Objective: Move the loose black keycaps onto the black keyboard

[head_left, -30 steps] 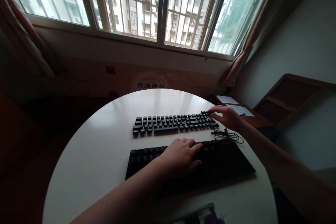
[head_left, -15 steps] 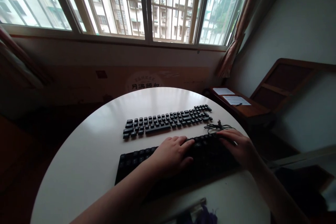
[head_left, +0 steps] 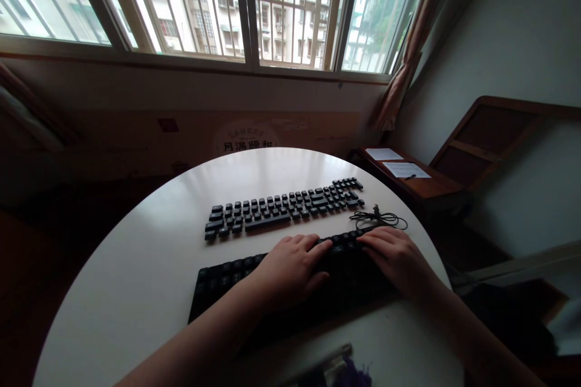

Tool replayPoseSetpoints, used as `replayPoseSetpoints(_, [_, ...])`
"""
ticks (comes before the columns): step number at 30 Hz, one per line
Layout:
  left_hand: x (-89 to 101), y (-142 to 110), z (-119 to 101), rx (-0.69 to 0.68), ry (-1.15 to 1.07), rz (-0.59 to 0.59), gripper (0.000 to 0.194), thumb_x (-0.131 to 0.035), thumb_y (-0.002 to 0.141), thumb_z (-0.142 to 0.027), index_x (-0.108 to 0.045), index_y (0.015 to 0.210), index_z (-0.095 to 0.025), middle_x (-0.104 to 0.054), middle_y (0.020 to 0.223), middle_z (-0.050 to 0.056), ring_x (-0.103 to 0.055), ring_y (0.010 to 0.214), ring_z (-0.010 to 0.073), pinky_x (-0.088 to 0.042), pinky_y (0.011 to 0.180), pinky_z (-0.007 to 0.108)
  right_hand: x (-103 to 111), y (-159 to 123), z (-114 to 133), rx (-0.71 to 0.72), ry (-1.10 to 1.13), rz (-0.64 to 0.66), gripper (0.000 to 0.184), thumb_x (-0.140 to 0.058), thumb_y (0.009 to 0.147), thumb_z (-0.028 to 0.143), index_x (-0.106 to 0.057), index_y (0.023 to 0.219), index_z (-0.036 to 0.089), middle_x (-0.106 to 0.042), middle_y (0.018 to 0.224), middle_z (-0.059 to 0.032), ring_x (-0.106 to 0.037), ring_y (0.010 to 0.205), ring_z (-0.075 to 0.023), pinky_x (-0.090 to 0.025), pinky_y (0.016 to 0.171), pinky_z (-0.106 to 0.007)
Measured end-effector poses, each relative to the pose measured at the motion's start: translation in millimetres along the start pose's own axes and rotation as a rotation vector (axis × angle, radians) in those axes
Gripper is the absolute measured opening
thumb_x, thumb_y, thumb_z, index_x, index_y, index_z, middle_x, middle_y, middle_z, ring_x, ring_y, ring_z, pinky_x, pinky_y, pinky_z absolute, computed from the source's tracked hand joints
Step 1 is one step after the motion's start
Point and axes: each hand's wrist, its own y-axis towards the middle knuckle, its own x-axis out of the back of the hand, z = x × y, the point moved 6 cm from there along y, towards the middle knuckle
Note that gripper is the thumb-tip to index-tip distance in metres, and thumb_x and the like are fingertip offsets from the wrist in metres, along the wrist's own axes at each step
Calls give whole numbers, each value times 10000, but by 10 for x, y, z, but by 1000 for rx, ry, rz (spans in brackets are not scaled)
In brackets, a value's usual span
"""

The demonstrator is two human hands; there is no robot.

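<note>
A black keyboard [head_left: 227, 281] lies near me on the round white table [head_left: 145, 266]. My left hand [head_left: 288, 269] rests flat on its middle, fingers stretched out over the keys. My right hand [head_left: 397, 257] lies on the keyboard's right part, fingers extended and apart, touching the keys. Beyond it, a row of loose black keycaps [head_left: 281, 208] is laid out in keyboard order on the table. A coiled black cable [head_left: 379, 217] sits just past my right hand's fingertips.
A dark object with a purple part [head_left: 338, 372] lies at the table's near edge. To the right stands a low wooden stand with papers [head_left: 399, 169] and a wooden frame [head_left: 499, 139] against the wall. A barred window [head_left: 254, 6] and a cardboard panel [head_left: 245, 136] are behind the table.
My right hand left the far right end of the keycap row and came back onto the right part of the near keyboard. The left hand stayed on the keyboard. My view shifted slightly.
</note>
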Motion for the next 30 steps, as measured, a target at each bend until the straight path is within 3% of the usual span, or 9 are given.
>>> replayPoseSetpoints(9, [2, 1, 1, 3, -10, -1, 596, -528, 950, -490, -432, 1483, -241, -540, 1429, 113, -554, 1223, 312, -423, 1042, 460, 7, 28, 80, -21, -1, 37, 258, -532, 956, 196, -722, 1124, 241, -746, 1030, -82, -667, 958, -265, -535, 882, -463])
replayPoseSetpoints(30, [-11, 11, 0, 5, -4, 10, 594, -520, 956, -492, -420, 1486, -244, -538, 1434, 102, -552, 1232, 299, -420, 1043, 444, -79, 13, -11, -39, -2, 57, 251, -522, 953, 184, -695, 1130, 231, -729, 1063, -86, -635, 1024, -277, -488, 940, -478])
